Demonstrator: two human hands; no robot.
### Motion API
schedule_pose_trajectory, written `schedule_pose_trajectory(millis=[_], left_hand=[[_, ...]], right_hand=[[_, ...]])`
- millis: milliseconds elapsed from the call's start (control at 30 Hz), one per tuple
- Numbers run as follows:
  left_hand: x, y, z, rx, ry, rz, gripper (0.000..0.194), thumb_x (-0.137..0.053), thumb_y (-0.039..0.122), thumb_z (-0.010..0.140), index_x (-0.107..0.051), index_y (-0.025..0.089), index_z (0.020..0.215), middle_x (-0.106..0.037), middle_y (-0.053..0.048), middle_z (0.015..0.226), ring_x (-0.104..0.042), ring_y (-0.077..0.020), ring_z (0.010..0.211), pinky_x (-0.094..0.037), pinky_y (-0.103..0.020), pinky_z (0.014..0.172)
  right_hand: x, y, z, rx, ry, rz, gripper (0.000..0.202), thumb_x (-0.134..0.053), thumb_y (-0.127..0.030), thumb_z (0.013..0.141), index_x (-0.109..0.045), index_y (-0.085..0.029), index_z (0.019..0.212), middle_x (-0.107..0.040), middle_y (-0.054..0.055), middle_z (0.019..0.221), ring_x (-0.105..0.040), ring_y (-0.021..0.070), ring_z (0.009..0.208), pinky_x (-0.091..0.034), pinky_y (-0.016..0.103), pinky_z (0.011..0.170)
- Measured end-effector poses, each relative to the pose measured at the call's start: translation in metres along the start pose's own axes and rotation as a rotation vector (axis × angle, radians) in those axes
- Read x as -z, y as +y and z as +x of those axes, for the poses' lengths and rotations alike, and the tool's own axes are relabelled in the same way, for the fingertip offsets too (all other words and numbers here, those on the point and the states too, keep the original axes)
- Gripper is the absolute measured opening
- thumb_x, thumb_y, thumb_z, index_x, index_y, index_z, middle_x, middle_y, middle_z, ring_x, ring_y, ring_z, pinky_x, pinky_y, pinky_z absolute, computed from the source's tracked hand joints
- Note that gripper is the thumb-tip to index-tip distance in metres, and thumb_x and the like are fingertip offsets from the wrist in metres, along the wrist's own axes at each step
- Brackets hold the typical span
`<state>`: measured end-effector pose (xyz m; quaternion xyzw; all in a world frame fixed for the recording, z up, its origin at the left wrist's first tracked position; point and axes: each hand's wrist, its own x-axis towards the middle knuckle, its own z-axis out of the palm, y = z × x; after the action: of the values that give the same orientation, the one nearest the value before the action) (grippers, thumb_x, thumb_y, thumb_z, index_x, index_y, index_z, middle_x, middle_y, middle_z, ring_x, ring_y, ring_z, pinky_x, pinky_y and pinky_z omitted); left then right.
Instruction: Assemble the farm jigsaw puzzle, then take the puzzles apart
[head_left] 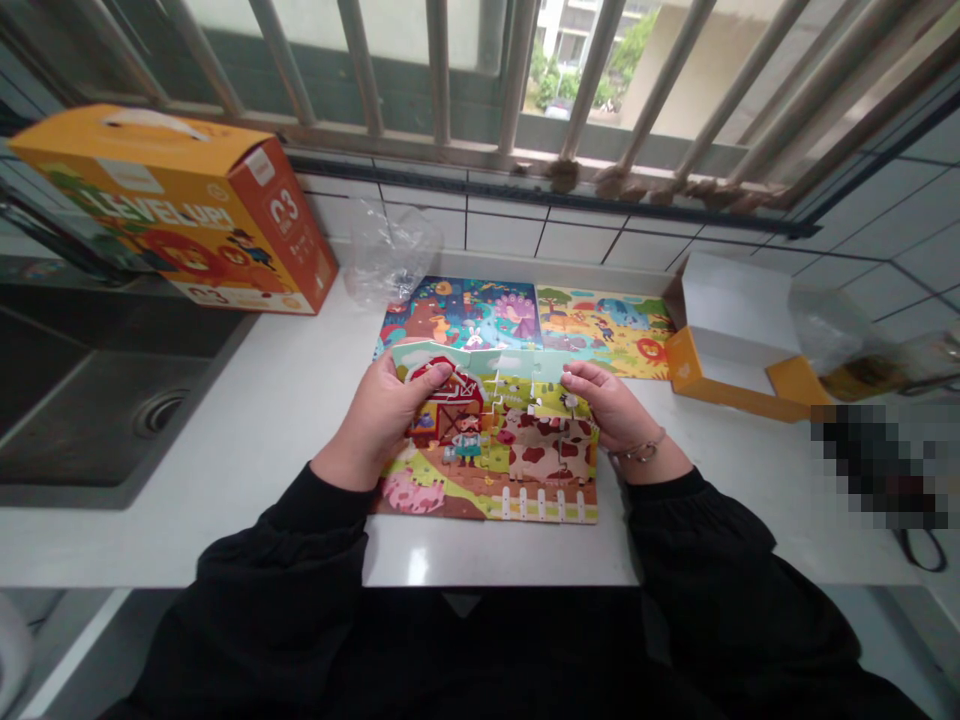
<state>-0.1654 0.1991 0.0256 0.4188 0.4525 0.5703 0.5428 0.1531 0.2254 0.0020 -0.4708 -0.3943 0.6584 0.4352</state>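
Note:
A farm jigsaw puzzle with a red barn, a farmer, a pig and a cow lies on the white counter, its pieces joined. Its upper part is raised and bends along the seams, with small gaps between some pieces. My left hand grips the upper left edge, thumb on top of the barn. At the upper right, my right hand pinches the edge near a sheep, thumb on top and fingers partly hidden behind. Behind it lie a dark blue animal puzzle and a yellow savanna puzzle, partly covered.
An orange puzzle box stands at the left beside a dark sink. Crumpled clear plastic lies by the tiled wall. An opened orange and white box sits at the right, near a pixelated dark object. Window bars run behind.

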Motion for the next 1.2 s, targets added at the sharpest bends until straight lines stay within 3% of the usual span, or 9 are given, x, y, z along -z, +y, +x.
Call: schedule_pose_trajectory(millis=[200,433,600,767,867,967,1200], left_hand=[[0.0,0.004,0.0,0.013,0.031,-0.063,0.051,-0.105,0.044,0.077,-0.074,0.02,0.11,-0.084,-0.004,0.103,-0.081,-0.0204,0.086,-0.068,-0.035,0.086],[0.003,0.007,0.002,-0.061,0.109,-0.125,0.056,-0.107,0.042,0.073,-0.066,0.023,0.106,-0.076,0.005,0.089,-0.076,-0.0144,0.076,-0.065,-0.029,0.08],[0.004,0.005,0.0,-0.034,0.029,-0.055,0.054,-0.104,0.046,0.079,-0.072,0.023,0.115,-0.08,0.0,0.098,-0.078,-0.0186,0.083,-0.066,-0.032,0.083],[0.003,-0.001,-0.003,0.06,-0.124,0.016,0.051,-0.103,0.04,0.08,-0.079,0.022,0.122,-0.083,-0.006,0.109,-0.081,-0.0222,0.092,-0.067,-0.034,0.086],[0.002,-0.006,-0.002,0.092,-0.2,0.111,0.046,-0.101,0.04,0.082,-0.08,0.021,0.118,-0.085,-0.008,0.11,-0.081,-0.0243,0.093,-0.066,-0.036,0.084],[0.002,-0.012,0.002,0.107,-0.211,0.199,0.045,-0.1,0.04,0.081,-0.081,0.021,0.118,-0.085,-0.009,0.112,-0.081,-0.0259,0.095,-0.065,-0.037,0.085],[-0.001,-0.014,0.007,0.131,-0.217,0.163,0.043,-0.1,0.038,0.079,-0.079,0.019,0.112,-0.085,-0.007,0.104,-0.08,-0.0239,0.09,-0.065,-0.036,0.085]], right_hand=[[-0.003,-0.002,-0.001,-0.007,0.009,0.05,0.054,-0.11,-0.048,0.062,-0.072,-0.026,0.094,-0.078,-0.002,0.084,-0.073,0.0165,0.072,-0.061,0.03,0.067],[0.002,-0.007,-0.001,0.08,0.035,0.066,0.051,-0.101,-0.052,0.071,-0.063,-0.029,0.095,-0.072,-0.003,0.079,-0.07,0.0178,0.065,-0.06,0.03,0.058],[-0.002,-0.003,-0.002,0.085,0.006,0.015,0.054,-0.105,-0.057,0.067,-0.066,-0.028,0.09,-0.07,-0.003,0.078,-0.065,0.0155,0.066,-0.059,0.029,0.064],[-0.008,0.003,-0.001,0.155,-0.109,-0.195,0.052,-0.1,-0.065,0.075,-0.069,-0.026,0.088,-0.064,-0.003,0.077,-0.055,0.0135,0.066,-0.05,0.028,0.064],[-0.013,0.004,0.003,0.28,-0.17,-0.418,0.049,-0.09,-0.07,0.086,-0.071,-0.025,0.088,-0.068,0.002,0.09,-0.061,0.0181,0.08,-0.054,0.033,0.076],[-0.018,0.005,0.008,0.394,-0.15,-0.598,0.049,-0.079,-0.071,0.095,-0.07,-0.024,0.084,-0.071,0.006,0.098,-0.065,0.023,0.094,-0.054,0.036,0.087],[-0.03,0.012,0.018,0.342,-0.033,-0.792,0.043,-0.067,-0.065,0.102,-0.064,-0.025,0.087,-0.064,0.001,0.077,-0.055,0.0188,0.071,-0.041,0.034,0.069]])
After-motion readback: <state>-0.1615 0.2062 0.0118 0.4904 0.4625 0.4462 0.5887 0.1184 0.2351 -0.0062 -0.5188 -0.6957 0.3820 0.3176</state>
